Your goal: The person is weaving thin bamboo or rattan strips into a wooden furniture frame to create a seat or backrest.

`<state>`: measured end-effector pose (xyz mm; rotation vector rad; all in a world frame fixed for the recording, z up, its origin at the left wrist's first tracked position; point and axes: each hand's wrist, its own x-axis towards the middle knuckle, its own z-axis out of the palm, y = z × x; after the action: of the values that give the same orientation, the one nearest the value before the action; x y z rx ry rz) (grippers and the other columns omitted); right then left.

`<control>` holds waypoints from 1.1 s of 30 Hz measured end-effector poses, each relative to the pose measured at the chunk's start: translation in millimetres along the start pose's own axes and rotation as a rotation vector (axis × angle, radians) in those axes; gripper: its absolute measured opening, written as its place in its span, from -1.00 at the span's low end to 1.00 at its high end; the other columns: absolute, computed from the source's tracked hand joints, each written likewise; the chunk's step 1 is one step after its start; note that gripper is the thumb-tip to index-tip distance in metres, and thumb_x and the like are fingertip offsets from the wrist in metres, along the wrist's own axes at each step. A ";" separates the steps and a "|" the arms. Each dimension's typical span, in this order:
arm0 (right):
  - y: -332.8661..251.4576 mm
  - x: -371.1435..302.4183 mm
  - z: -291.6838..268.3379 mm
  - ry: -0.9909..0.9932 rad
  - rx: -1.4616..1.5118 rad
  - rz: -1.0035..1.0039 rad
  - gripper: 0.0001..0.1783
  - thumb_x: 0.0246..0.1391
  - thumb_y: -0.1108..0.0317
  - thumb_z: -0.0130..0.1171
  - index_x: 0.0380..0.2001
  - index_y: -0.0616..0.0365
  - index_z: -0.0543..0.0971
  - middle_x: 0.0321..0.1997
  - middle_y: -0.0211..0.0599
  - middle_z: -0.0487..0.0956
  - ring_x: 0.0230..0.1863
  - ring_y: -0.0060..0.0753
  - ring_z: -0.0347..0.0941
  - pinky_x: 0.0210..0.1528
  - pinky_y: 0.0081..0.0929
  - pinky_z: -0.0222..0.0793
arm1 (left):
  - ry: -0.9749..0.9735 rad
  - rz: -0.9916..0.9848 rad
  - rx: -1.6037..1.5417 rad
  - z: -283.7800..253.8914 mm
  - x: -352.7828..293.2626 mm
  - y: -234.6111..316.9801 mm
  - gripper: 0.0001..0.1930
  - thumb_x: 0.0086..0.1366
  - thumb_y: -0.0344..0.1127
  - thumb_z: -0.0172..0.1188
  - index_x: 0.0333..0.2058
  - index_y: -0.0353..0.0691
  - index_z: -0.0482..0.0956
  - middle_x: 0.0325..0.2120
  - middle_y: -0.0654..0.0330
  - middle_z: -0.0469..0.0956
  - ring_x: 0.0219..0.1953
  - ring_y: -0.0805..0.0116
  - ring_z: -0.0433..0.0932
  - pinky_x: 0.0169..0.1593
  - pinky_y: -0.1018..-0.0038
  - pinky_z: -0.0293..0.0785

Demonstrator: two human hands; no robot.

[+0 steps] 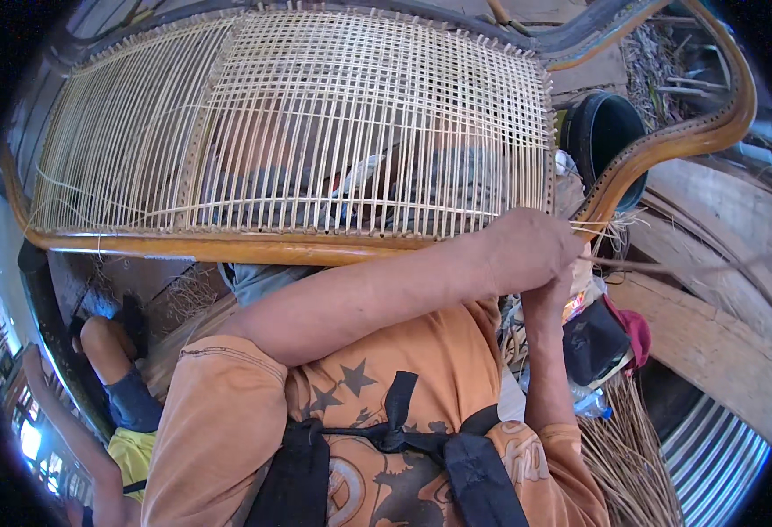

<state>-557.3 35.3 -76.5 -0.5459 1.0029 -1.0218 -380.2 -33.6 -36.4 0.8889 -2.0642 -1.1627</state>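
A wooden furniture frame with a half-woven cane panel (377, 123) lies across my lap. Its upper right part is a close grid, while the lower and left parts show mostly upright strands. My left hand (526, 250) reaches across my body to the panel's lower right corner. Its fingers are curled, and what they grip is hidden. My right hand is mostly covered behind the left one; my right forearm (548, 351) rises to the same corner. Pale cane strands (616, 224) stick out beside the hands, and a thin brown strip (675, 263) extends rightward from them.
The curved wooden arm (667, 149) of the frame bends around the right. Behind it stands a dark bucket (610, 132). A bundle of cane strips (627, 448), a black bag (595, 342) and wooden boards (693, 342) lie at the right. Another person (127, 404) is at the lower left.
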 end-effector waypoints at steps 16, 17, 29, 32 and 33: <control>5.1 -77.4 -65.5 0.722 -1.203 -0.061 -0.75 0.18 0.36 0.16 -0.10 0.21 0.58 -0.35 -0.36 0.61 -0.31 -0.57 0.51 -0.25 -0.58 0.42 | -0.006 -0.063 -0.043 -7.6 20.7 -10.3 -0.74 0.31 -0.19 0.12 -0.29 -0.31 0.58 -0.44 -0.11 0.56 -0.31 -0.12 0.56 -0.19 0.14 0.48; 18.6 -86.4 -71.0 0.686 -1.306 -0.045 -0.74 0.17 0.35 0.16 -0.10 0.21 0.58 -0.33 -0.30 0.62 -0.30 -0.50 0.53 -0.23 -0.53 0.43 | -0.035 -0.082 -0.044 -8.0 20.7 -9.8 -0.74 0.30 -0.19 0.12 -0.28 -0.31 0.59 -0.43 -0.11 0.57 -0.30 -0.12 0.56 -0.19 0.15 0.48; 18.2 -62.9 -17.5 0.614 -1.184 -0.274 -0.81 0.19 0.41 0.14 -0.17 0.26 0.58 -0.29 -0.26 0.60 -0.22 -0.47 0.51 -0.10 -0.51 0.41 | -0.100 -0.106 0.043 -15.6 -5.2 -20.3 -0.74 0.26 -0.37 0.02 -0.12 -0.34 0.53 -0.22 -0.10 0.54 -0.12 -0.08 0.54 0.00 0.20 0.45; -6.4 -38.4 11.2 0.501 -1.066 -0.420 -0.84 0.14 0.45 0.17 -0.20 0.24 0.56 -0.30 -0.14 0.56 -0.27 -0.30 0.52 -0.17 -0.44 0.42 | -0.062 -0.169 0.036 -28.3 -24.9 -24.0 -0.73 0.28 -0.41 -0.01 -0.08 -0.33 0.51 -0.19 -0.07 0.54 -0.10 -0.06 0.53 0.03 0.21 0.45; -13.6 -33.7 19.0 0.492 -1.073 -0.412 -0.83 0.13 0.46 0.17 -0.19 0.24 0.56 -0.30 -0.16 0.56 -0.28 -0.31 0.52 -0.18 -0.45 0.43 | -0.070 -0.209 0.063 -31.6 -33.9 -22.8 -0.74 0.29 -0.39 0.00 -0.09 -0.32 0.51 -0.19 -0.07 0.54 -0.10 -0.06 0.53 0.02 0.21 0.45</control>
<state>-551.9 58.0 -42.7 -1.4666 1.9391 -0.9263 -330.2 -31.2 -48.8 1.1313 -2.1133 -1.2581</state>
